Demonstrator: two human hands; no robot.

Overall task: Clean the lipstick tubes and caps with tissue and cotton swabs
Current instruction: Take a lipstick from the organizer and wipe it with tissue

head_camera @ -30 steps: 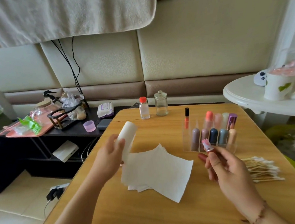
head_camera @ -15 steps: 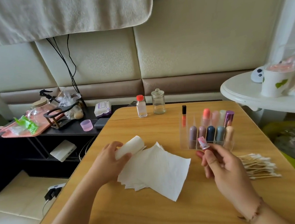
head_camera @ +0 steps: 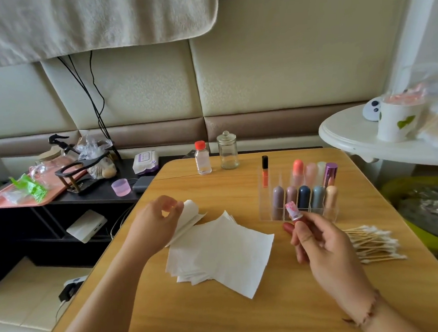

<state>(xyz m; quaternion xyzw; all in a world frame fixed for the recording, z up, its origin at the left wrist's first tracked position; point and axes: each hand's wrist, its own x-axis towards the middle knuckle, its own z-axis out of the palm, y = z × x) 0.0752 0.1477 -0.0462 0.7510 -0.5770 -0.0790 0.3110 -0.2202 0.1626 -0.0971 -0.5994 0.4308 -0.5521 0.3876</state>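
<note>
Left hand (head_camera: pixel 155 224): my fingertips pinch the curled corner of the top tissue (head_camera: pixel 190 215), peeling one sheet off the stack (head_camera: pixel 219 255).
Right hand (head_camera: pixel 321 244): clamped round a lipstick tube (head_camera: pixel 293 211), stained end up, ready for wiping.
Remaining tubes: upright in the clear organiser (head_camera: pixel 266 209).
Cotton swabs (head_camera: pixel 373 242): piled just beside my right hand, within reach.

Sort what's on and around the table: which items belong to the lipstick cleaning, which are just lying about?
In use:
- lipstick tube, held in right hand
- tissue stack, top sheet pinched by left hand
- cotton swabs
- organizer of lipsticks

Lying about:
- red-capped bottle
- glass jar
- wipes pack
- pink tray
- white mug
</note>
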